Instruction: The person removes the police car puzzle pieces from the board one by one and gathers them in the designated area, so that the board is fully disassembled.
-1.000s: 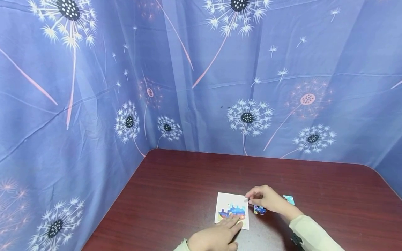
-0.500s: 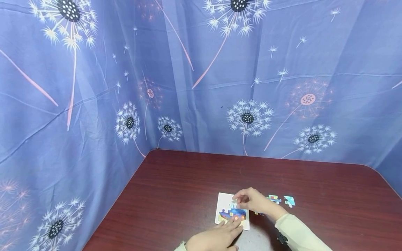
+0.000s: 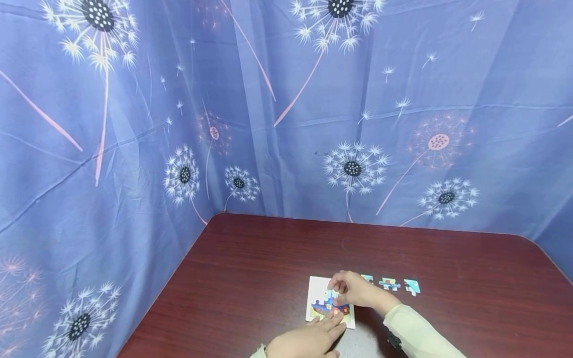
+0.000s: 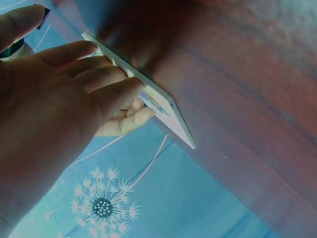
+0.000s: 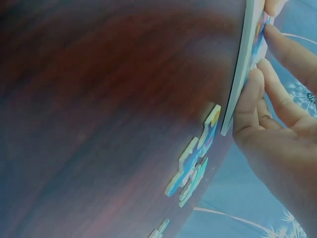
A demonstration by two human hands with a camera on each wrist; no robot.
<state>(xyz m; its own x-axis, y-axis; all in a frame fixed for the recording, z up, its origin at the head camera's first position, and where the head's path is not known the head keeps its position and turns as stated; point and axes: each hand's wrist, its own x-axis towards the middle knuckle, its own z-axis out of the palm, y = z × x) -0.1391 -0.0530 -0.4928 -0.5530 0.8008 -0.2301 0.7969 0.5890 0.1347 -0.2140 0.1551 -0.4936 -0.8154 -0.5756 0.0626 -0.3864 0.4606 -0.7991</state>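
A square white jigsaw board (image 3: 316, 285) lies on the table, with a blue boat picture partly filled in on it. My left hand (image 3: 308, 338) rests its extended fingers on the board's near edge. Over the board's upper right, my right hand (image 3: 358, 292) has curled fingers and pinches a small puzzle piece, mostly hidden by the fingertips. In the right wrist view, the thumb and fingers of that hand touch the picture side of the board (image 5: 241, 59). A blue puzzle piece with a yellow corner (image 5: 190, 161) lies just beside the board, under my right forearm in the head view.
To the right, three loose pieces sit in a row on the dark red table (image 3: 259, 258): a pale blue one (image 3: 368, 278), a colourful one (image 3: 390, 284) and a light blue one (image 3: 412, 286). Blue dandelion-print curtains (image 3: 286, 149) hang along the back and left.
My right hand has moved left from beside the loose pieces onto the board, uncovering the row of pieces behind it. My left hand stays on the board's near edge.
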